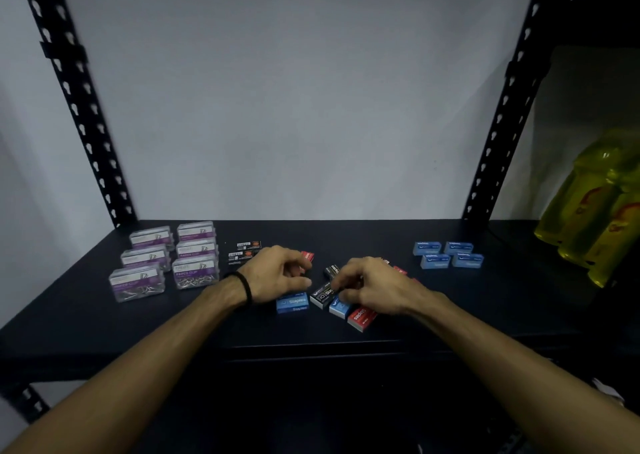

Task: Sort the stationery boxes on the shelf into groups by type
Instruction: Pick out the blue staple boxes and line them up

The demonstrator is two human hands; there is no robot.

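My right hand (367, 285) pinched a black staple box (321, 296) in the mixed pile at the shelf's (485, 301) front middle, my left hand (277, 273) hovered loosely curled beside it, holding nothing, while clear paper clip boxes (166, 259) sat grouped far left and blue boxes (448, 254) far right.

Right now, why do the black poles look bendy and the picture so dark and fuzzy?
Head view: the wide-angle lens bows the black slotted metal posts outward; dim light leaves the dark shelf murky, while the pale wall stays brighter; motion smears the left post, the yellow plastic bottles and the small staple boxes under the left hand and right hand.
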